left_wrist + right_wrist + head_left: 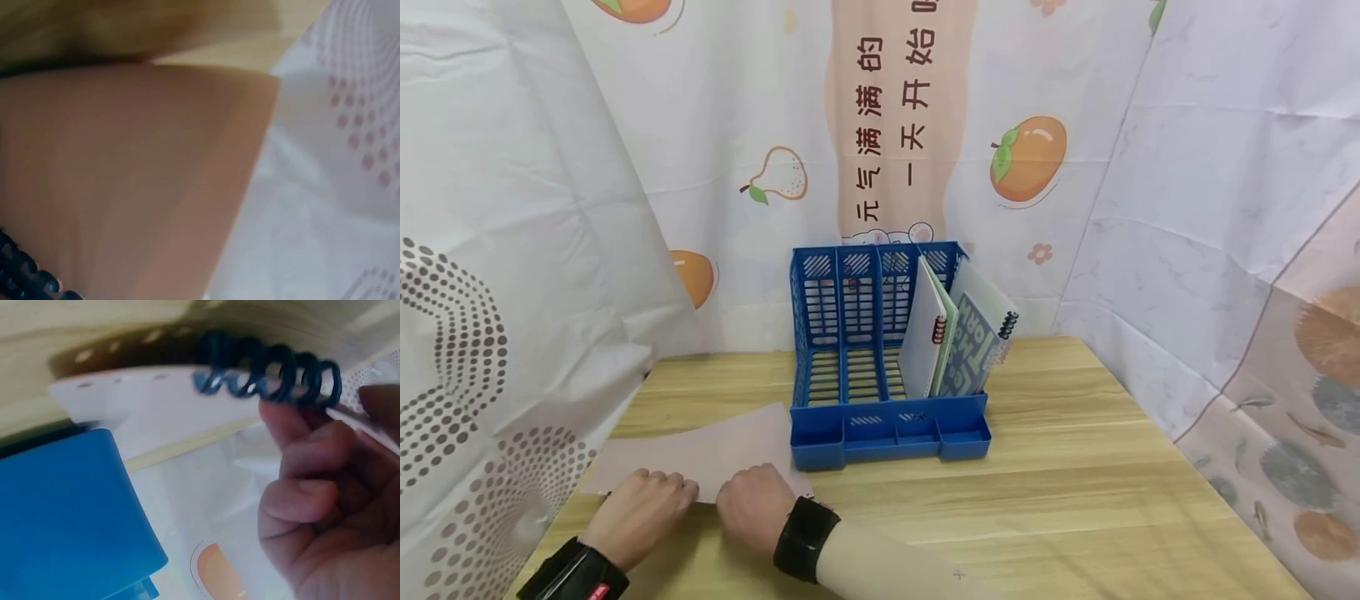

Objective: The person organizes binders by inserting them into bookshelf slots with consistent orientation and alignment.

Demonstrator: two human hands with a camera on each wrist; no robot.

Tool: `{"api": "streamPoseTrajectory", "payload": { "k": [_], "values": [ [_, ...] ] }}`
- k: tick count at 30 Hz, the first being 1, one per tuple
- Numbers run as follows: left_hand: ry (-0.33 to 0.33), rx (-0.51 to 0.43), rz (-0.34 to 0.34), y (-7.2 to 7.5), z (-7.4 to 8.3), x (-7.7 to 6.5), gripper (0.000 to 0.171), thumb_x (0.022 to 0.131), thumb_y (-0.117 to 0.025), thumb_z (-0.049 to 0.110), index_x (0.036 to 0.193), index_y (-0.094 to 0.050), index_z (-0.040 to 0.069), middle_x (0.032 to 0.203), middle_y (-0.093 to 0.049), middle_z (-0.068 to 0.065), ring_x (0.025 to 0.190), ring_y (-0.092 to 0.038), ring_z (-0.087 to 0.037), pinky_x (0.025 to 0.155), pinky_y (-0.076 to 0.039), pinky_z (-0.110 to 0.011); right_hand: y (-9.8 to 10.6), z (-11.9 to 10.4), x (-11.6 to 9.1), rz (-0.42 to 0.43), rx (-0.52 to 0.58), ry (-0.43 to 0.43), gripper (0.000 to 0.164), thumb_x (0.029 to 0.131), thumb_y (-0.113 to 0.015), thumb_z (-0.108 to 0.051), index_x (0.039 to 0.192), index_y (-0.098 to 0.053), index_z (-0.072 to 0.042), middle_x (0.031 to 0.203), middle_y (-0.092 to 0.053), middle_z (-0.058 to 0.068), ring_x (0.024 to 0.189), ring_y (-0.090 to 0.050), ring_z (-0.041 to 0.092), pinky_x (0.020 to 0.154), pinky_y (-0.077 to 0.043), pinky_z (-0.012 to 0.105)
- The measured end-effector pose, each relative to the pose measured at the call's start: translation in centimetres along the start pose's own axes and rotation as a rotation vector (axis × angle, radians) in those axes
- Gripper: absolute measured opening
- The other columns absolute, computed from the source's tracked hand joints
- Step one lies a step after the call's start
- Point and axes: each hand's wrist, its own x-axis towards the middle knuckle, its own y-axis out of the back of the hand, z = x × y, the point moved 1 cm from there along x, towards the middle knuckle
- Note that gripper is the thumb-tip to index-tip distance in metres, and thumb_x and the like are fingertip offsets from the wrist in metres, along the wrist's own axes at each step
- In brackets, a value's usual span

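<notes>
A pale pinkish spiral-bound notebook (pixel 730 446) is bent along its length at the left of the table, beside the blue file rack. My left hand (pixel 643 512) grips its near edge, knuckles up. Just to the right, my right hand (pixel 756 504) holds the same edge. The right wrist view shows the curled fingers (pixel 306 469) beside a dark coil (pixel 281 372). A brownish, shadowed cover (pixel 125 175) fills much of the left wrist view, with a black coil (pixel 28 275) at lower left; the left fingers cannot be made out there.
The blue file rack (pixel 891 450) stands mid-table, with slots and small front trays. Its right side holds a white notebook with a red coil (pixel 921 342), something light green and a lettered notebook (pixel 973 346). Wood-patterned table (pixel 1075 500) extends right; printed curtains (pixel 737 208) surround it.
</notes>
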Motion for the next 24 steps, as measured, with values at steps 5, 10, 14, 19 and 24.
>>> {"api": "streamPoseTrajectory", "payload": {
  "k": [5, 10, 14, 19, 24],
  "values": [
    [0.007, 0.054, 0.051, 1.6, -0.6, 1.9, 0.014, 0.083, -0.042, 0.007, 0.069, -0.045, 0.007, 0.057, -0.042, -0.004, 0.047, -0.043, -0.019, 0.044, -0.038, -0.033, 0.6, 0.6, 0.0, 0.069, 0.043, -0.078, 0.023, 0.095, -0.065, -0.023, 0.073, -0.061, -0.023, 0.060, -0.054, -0.010, 0.050, -0.046, 0.003, 0.044, -0.042, 0.021],
    [0.015, 0.038, 0.074, 2.7, -1.4, 2.8, 0.014, 0.082, -0.041, 0.004, 0.070, -0.048, 0.006, 0.058, -0.046, -0.006, 0.048, -0.046, -0.021, 0.045, -0.040, -0.035, 1.0, 1.5, -0.2, 0.118, 0.097, -0.093, 0.024, 0.093, -0.068, -0.020, 0.069, -0.060, -0.023, 0.057, -0.052, -0.011, 0.046, -0.041, 0.002, 0.042, -0.038, 0.020],
    [0.015, 0.036, 0.163, 3.8, -2.3, 3.5, 0.022, 0.088, -0.033, 0.004, 0.072, -0.048, 0.004, 0.060, -0.047, -0.008, 0.050, -0.049, -0.023, 0.046, -0.041, -0.036, 1.1, 2.2, -0.7, 0.194, 0.102, -0.075, 0.025, 0.090, -0.068, -0.018, 0.067, -0.058, -0.022, 0.055, -0.049, -0.011, 0.045, -0.040, 0.000, 0.041, -0.036, 0.018],
    [0.066, 0.052, 0.348, 5.6, -3.9, 4.9, 0.038, 0.104, -0.029, 0.011, 0.084, -0.056, -0.005, 0.074, -0.058, -0.019, 0.065, -0.060, -0.036, 0.059, -0.050, -0.046, 1.0, 3.3, -1.2, 0.369, 0.086, -0.120, 0.024, 0.081, -0.072, -0.018, 0.066, -0.054, -0.021, 0.057, -0.054, -0.010, 0.048, -0.052, 0.001, 0.043, -0.043, 0.018],
    [0.173, 0.047, 0.603, 7.5, -5.2, 6.5, 0.042, 0.099, -0.039, 0.014, 0.125, -0.062, -0.009, 0.125, -0.065, -0.028, 0.105, -0.063, -0.048, 0.085, -0.050, -0.060, 1.2, 4.5, -1.6, 0.532, 0.199, -0.206, 0.028, 0.085, -0.072, -0.014, 0.066, -0.052, -0.019, 0.055, -0.051, -0.010, 0.047, -0.054, 0.001, 0.043, -0.041, 0.015]
  ]
}}
